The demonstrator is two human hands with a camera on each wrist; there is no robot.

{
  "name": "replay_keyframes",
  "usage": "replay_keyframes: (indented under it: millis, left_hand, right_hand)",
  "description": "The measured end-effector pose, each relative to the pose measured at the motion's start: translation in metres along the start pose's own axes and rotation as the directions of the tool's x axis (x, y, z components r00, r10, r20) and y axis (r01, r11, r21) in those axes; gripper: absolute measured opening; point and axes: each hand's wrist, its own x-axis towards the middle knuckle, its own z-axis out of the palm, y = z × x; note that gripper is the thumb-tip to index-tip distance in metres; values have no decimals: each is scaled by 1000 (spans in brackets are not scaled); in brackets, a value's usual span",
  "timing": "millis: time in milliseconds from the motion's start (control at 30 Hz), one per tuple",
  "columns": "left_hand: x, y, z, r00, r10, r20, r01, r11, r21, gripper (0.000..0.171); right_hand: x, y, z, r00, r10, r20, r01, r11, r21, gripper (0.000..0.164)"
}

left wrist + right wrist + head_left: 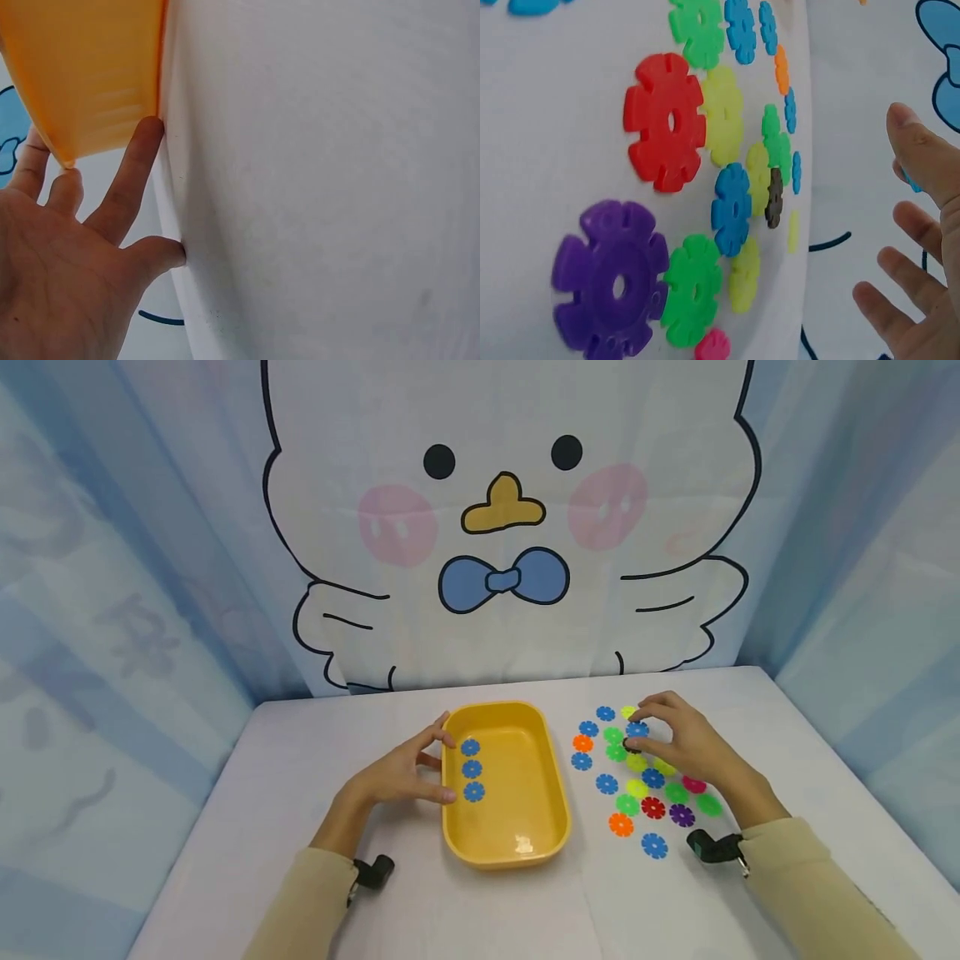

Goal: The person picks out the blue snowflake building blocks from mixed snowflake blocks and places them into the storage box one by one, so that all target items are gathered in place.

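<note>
Head view first: a yellow rounded-rectangle plastic tray (517, 810) is set on a white cloth-covered table (510, 918), and three blue flower-shaped plastic discs (472, 769) are lined up inside, along its left side. The left rim is touched by the left hand (401, 777), fingers loosely spread and not really wrapped round anything. Over to the right, a blue notched plastic disc (637, 729) is pinched by the right hand (686, 739), thumb and fingertip apart by about the disc's width, among a scatter of multicoloured plastic discs (627, 805).

Left wrist view: the tray's outer side is shown up close, fingertips touching it, fingers fanned out. The discs inside are hidden from here.

Right wrist view: just a blue sliver of the pinched disc is shown by the thumb, so the grip is mostly hidden, with the other fingers held apart. A red flower-shaped plastic disc (649, 124) and a purple flower-shaped plastic disc (641, 274) are seen nearest the camera, with green and yellow ones beside them
</note>
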Motion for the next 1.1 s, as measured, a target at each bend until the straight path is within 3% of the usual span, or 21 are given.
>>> replay_keyframes:
  millis: [467, 733, 900, 1100]
  left_hand:
    - [0, -1, -1, 1000, 5, 1, -5, 1000, -4, 67]
    - [1, -1, 2, 1000, 15, 9, -15, 1000, -12, 67]
    - [1, 1, 3, 1000, 7, 1, -7, 1000, -13, 67]
    - [-3, -1, 1, 1000, 5, -10, -5, 1000, -6, 66]
  right_hand:
    - [8, -36, 4, 983, -173, -55, 175, 984, 35, 37]
    - [12, -67, -2, 943, -323, -74, 323, 946, -14, 34]
    - [16, -84, 0, 932, -358, -57, 359, 933, 4, 34]
    - [26, -105, 17, 921, -387, -46, 390, 917, 85, 35]
